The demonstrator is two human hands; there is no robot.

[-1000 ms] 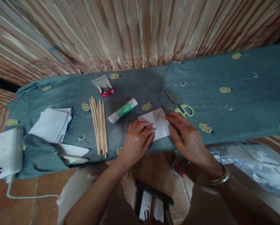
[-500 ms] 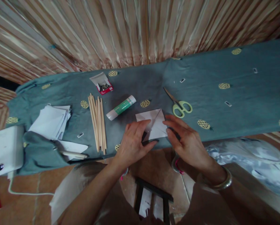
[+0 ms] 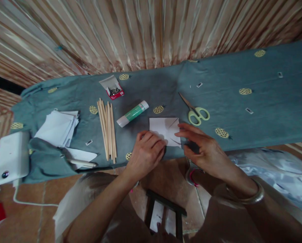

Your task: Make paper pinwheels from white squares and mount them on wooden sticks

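Observation:
A small white sheet of paper (image 3: 161, 126) lies near the table's front edge. Diagonal slits run in from its two right corners. Curled fingers of my left hand (image 3: 147, 152) are closed at the sheet's lower left edge; the thumb is hidden. My right hand (image 3: 203, 148) is open, fingers stretched out and apart, with the fingertips at the sheet's right edge. Just beyond that hand lie scissors (image 3: 202, 113) with pale green handles. A green and white glue stick (image 3: 133, 114) rests up and left of the sheet.
Wooden sticks (image 3: 107, 131) lie together left of the glue stick. Behind them stands an opened red and white box (image 3: 114, 91) of small metal pieces. A paper stack (image 3: 56, 126) and a white device (image 3: 12, 157) with a cable are at the left. A clear plastic bag (image 3: 274, 175) sits below right.
My left fingers have curled in and moved down to the sheet's lower edge. The sheet has turned slightly and lies straighter. My right hand has shifted a little to the right.

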